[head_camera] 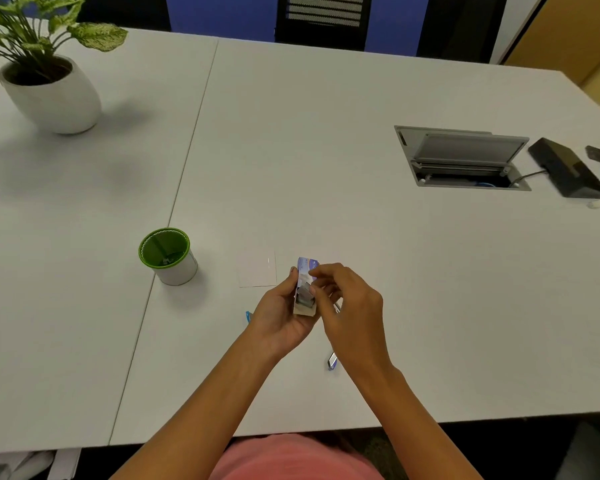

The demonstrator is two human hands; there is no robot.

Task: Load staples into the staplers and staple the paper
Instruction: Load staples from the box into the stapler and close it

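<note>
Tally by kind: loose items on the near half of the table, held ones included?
Blue-and-white cardboard staple box: 1
Small white paper sheet: 1
Blue staplers, mostly hidden under the arms: 2
Green-rimmed white cup: 1
Total: 5

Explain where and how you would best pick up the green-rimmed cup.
Probably by the white wall below the rim of the cup, fingers wrapping round from its right side: it stands upright and round, so a side hold keeps it level.
</note>
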